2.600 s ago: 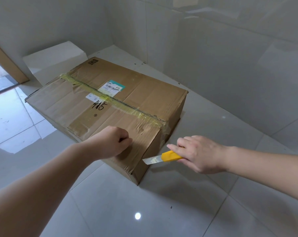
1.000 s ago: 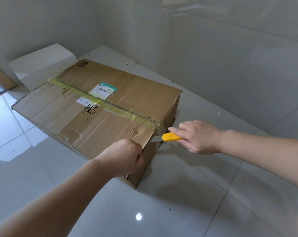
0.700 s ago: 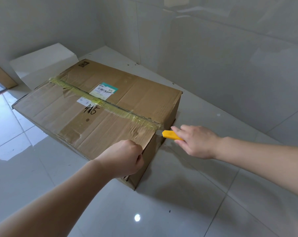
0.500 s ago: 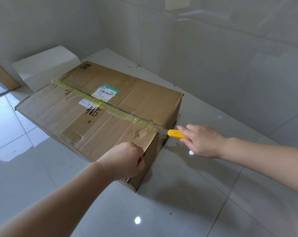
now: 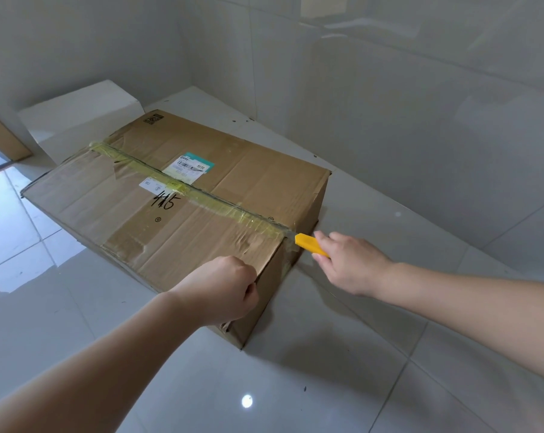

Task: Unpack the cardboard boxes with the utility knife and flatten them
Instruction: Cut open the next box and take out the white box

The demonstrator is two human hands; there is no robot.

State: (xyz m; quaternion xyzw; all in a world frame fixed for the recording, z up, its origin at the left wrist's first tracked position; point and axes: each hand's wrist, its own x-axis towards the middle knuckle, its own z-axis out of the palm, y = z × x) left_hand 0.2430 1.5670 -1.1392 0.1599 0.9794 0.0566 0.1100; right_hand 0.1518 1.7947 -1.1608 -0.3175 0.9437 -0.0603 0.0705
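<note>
You faced a creased, yellow-taped cardboard box (image 5: 202,207); your left hand (image 5: 223,290) gripped its flap edge, your right hand (image 5: 348,264) clutched the yellow knife (image 5: 309,244).

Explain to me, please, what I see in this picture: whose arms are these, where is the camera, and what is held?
There is no machine here. The two bare arms belong to one person, and the camera sits on that person's head, looking forward and down. A big cardboard box stands on a shiny tiled floor, in a corner of tiled walls. A strip of yellowish tape closes its top seam. The right hand holds a yellow knife at the near end of that tape. The left hand grips the box's near top edge. A white block stands behind the box.
</note>
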